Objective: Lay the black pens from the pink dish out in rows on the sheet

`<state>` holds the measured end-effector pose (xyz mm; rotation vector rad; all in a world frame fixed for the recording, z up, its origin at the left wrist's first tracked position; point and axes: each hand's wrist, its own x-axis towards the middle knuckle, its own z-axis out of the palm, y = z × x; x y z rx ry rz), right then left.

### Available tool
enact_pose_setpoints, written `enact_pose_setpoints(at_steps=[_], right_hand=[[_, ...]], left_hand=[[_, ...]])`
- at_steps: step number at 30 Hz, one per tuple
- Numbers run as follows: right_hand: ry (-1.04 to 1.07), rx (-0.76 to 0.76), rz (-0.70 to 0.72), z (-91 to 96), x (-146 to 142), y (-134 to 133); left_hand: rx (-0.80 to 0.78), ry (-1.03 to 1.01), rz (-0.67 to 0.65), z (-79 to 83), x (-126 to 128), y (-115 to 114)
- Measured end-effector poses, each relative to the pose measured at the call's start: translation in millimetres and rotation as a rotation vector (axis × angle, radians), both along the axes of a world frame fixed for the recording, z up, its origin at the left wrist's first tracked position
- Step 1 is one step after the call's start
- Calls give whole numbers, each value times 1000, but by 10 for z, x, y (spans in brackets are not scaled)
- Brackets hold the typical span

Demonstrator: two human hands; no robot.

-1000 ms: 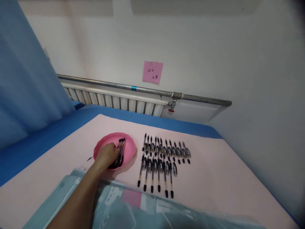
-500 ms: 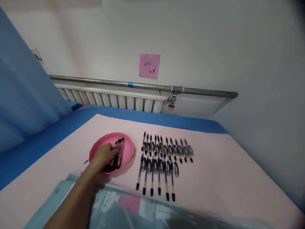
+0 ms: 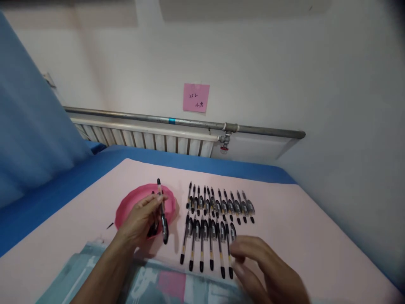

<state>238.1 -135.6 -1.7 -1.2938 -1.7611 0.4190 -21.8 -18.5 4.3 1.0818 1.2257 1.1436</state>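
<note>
Pens [image 3: 153, 228] lie inside the pink dish [image 3: 131, 204].

Your head-worn camera views the pink sheet [image 3: 278, 240] from above its near side, facing forward and down toward the wall [image 3: 268, 63]. Your left hand [image 3: 141, 217] and right hand [image 3: 268, 268] appear at close range; the radiator [image 3: 155, 139] stands farther off, across the sheet.

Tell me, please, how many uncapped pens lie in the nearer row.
6: first pen, second pen, third pen, fourth pen and fifth pen run left to right, sixth pen nearest the right hand, which may hide others.
</note>
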Motion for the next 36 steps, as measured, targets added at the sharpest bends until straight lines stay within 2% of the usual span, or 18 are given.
enact_pose_setpoints(at_steps=[3, 7, 11, 14, 19, 21, 23, 26, 29, 31, 36], right_hand=[[50, -130, -15, 106, -143, 154], [105, -335, 57, 84, -264, 189], [265, -567, 162, -12, -362, 135], [409, -693, 246, -55, -423, 123], [398, -711, 209, -40, -456, 137], [356, -694, 201, -28, -455, 136], [314, -672, 203, -22, -454, 126], [318, -660, 215, -21, -457, 107], [407, -697, 198, -27, -462, 102], [457, -719, 167, -41, -466, 110], [547, -768, 84, -85, -464, 139]], left_hand=[[-67, -168, -77, -20, 178, -123], [-189, -419, -228, -57, 346, -237], [-183, -438, -333, -72, 440, -332], [-173, -415, -363, -84, 489, -393], [-216, -297, -371, -99, 556, -448], [-219, -313, -340, -104, 556, -426], [-215, -399, -231, -110, 519, -367], [-208, -528, 8, -108, 406, -240], [-219, -584, 110, -85, 306, -159], [-237, -578, 91, -67, 287, -159], [-263, -504, -75, -36, 372, -259]])
